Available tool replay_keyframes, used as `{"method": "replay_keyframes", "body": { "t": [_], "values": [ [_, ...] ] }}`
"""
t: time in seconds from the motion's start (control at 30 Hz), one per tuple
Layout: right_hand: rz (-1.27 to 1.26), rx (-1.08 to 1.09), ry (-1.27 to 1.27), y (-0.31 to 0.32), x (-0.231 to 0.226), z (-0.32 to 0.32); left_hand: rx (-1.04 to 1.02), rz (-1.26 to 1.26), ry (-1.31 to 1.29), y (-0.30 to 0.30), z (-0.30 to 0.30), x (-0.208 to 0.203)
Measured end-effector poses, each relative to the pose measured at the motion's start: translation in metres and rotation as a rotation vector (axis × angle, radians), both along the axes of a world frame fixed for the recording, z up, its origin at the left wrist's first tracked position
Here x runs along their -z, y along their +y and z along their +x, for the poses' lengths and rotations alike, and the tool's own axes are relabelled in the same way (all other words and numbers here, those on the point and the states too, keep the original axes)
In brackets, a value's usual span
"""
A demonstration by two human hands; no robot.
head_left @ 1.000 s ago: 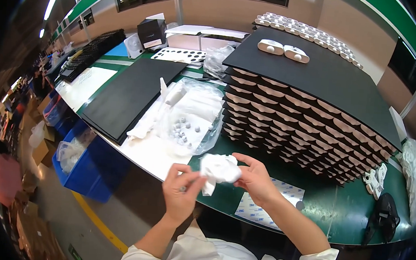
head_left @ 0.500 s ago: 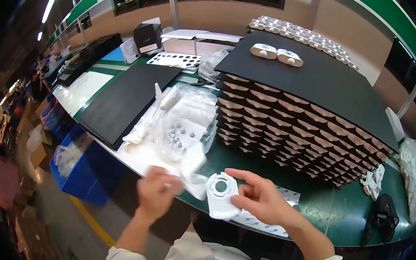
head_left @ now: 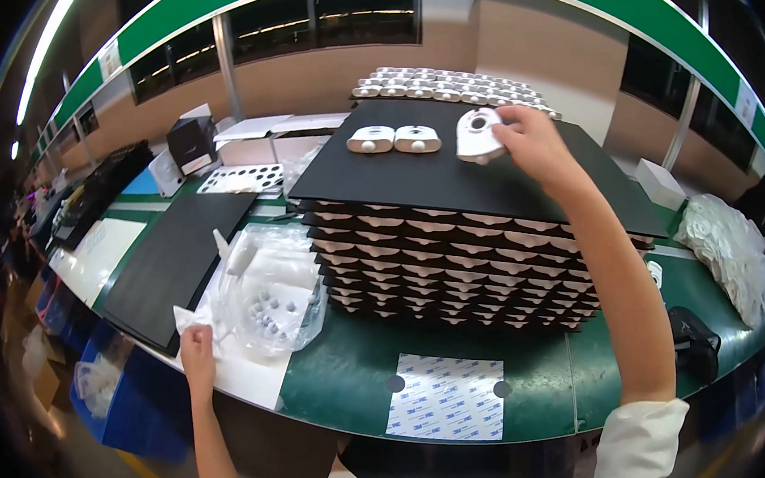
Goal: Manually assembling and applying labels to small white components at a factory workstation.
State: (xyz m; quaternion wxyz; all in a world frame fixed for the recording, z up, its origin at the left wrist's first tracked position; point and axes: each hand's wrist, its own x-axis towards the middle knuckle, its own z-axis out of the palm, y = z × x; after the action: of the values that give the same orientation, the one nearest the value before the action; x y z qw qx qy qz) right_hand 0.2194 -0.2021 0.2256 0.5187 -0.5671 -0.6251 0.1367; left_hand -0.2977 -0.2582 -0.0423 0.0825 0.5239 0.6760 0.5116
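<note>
My right hand (head_left: 534, 143) grips a white plastic housing with a round opening (head_left: 475, 143) by its right side, above the black top sheet (head_left: 387, 185) of the tall stack. To the left of it, two similar white housings (head_left: 370, 140) lie side by side on that sheet. At the lower left, my left hand (head_left: 198, 350) is closed on a crumpled white cloth (head_left: 195, 318) near the bench edge. A clear plastic bag (head_left: 300, 264) with small grey round pieces (head_left: 271, 313) lies close to that hand.
Many white housings (head_left: 448, 91) stand in rows behind the stack. A printed sheet (head_left: 446, 406) lies at the bench's front edge. Left are black boards (head_left: 169, 267) and a blue bin (head_left: 132, 399). A black bag (head_left: 693, 344) and plastic bags (head_left: 728, 248) sit at the right.
My right hand has carried the white housing up and away, from the front of the bench to above the stack. My left hand has moved left and down with the cloth. The view has shifted.
</note>
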Motion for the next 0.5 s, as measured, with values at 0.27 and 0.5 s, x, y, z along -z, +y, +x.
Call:
{"method": "replay_keyframes", "body": {
  "t": [0.27, 0.5],
  "values": [
    [-0.172, 0.057, -0.388, 0.048, -0.005, -0.01, -0.251, 0.3, 0.164, -0.008, 0.06, -0.067],
    [-0.167, -0.157, -0.653, 0.022, -0.02, -0.027, 0.153, 0.15, 0.4, -0.024, 0.092, -0.066]
  ]
}}
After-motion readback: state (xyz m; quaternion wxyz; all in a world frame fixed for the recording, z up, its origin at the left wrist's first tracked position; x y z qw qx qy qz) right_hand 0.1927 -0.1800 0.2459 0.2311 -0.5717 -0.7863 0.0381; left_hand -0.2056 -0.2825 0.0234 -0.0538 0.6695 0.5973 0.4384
